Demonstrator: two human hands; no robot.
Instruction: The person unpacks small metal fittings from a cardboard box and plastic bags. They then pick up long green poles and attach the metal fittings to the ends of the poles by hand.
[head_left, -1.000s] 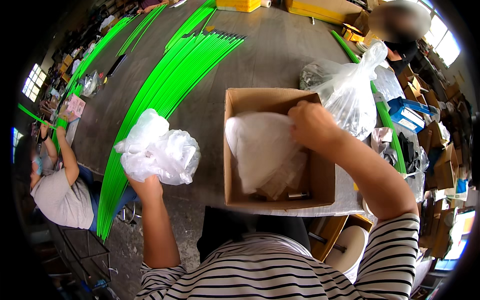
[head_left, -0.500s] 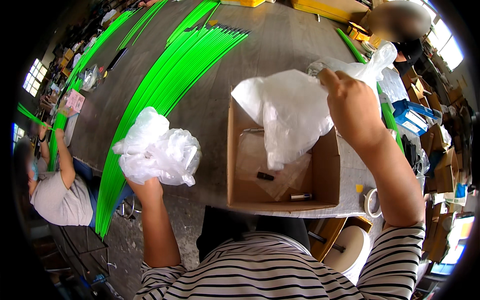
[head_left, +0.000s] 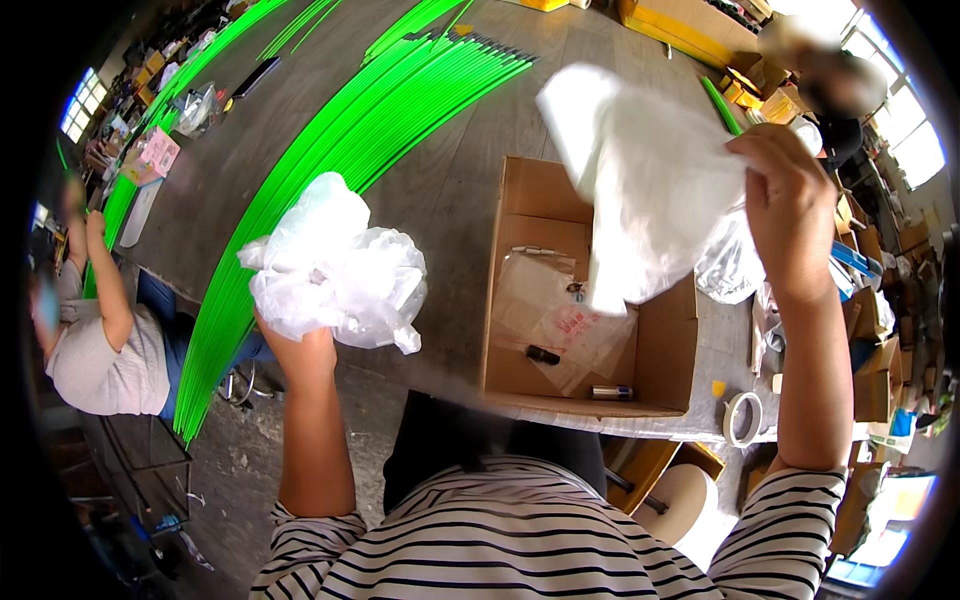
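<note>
My left hand [head_left: 298,350] is closed around a crumpled bunch of white translucent plastic bags [head_left: 345,275]; most of its fingers are hidden behind them. My right hand [head_left: 790,210] pinches a white plastic bag [head_left: 660,190] by its edge, and the bag hangs, slightly blurred, over an open cardboard box [head_left: 532,192]. Inside the box lie flat clear bags [head_left: 530,295], a short black piece [head_left: 543,355] and a small shiny cylinder [head_left: 611,392]. Below my right hand is a bunched clear plastic bag [head_left: 728,268]; I cannot tell whether it rests or hangs.
A long fan of bright green rods [head_left: 340,140] crosses the table [head_left: 450,190] left of the box. A white tape roll [head_left: 742,419] is by the near right edge. One person [head_left: 110,350] sits at the left; another [head_left: 835,100] is at the far right.
My right hand has moved right with the white bag, uncovering more of the box's inside. My left hand still holds its bunch. The whole view has shifted slightly.
</note>
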